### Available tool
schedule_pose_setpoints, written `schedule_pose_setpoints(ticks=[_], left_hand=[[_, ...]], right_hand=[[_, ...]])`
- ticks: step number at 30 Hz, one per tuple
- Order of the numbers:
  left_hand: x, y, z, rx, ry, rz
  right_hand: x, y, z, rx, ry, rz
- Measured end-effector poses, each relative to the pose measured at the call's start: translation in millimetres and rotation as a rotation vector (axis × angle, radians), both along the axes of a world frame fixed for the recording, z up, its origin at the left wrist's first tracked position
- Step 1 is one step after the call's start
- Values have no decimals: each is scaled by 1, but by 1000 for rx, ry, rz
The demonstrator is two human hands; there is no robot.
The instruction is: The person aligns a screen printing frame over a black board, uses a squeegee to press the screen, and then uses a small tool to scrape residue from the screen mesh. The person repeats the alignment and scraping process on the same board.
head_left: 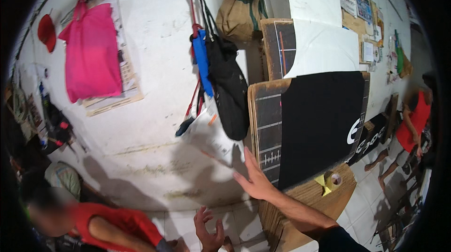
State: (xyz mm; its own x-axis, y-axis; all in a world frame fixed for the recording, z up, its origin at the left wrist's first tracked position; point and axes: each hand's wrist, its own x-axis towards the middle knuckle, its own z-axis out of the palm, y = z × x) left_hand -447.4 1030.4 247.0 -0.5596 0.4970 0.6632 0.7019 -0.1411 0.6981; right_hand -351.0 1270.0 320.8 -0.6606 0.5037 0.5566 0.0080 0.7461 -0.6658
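Note:
My right hand point(255, 180) is raised, open with fingers spread, beside the lower left edge of upright dark boards point(267, 120); I cannot tell whether it touches them. Black fabric point(319, 120) with a white printed shape covers most of the front board. Below, my left hand point(209, 231) is open and holds nothing, its fingers loosely curled apart. Behind my right hand hang a black bag point(228, 87) and a white printed item point(209, 134). A pile of brown boards point(300, 219) lies under the upright ones, with a tape roll point(334, 181) on top.
A person in a red top point(112, 224) bends at lower left; another point(408, 125) stands at right. A pink bag point(94, 59), red cap point(47, 33) and sack point(239, 10) hang on the white wall point(150, 64). Dark printed boards point(369, 139) lean at right above the tiled floor point(366, 195).

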Motion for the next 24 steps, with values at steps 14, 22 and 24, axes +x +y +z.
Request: schedule_pose_setpoints(ticks=[14, 22, 24], left_hand=[[-101, 283, 180, 149, -177, -918], [-127, 359, 165, -411, -401, -681], [-131, 377, 159, -537, -397, -730]], right_hand=[[-135, 58, -41, 98, -95, -113], [-142, 73, -70, -36, -55, -43], [-141, 77, -65, 2, -107, -142]])
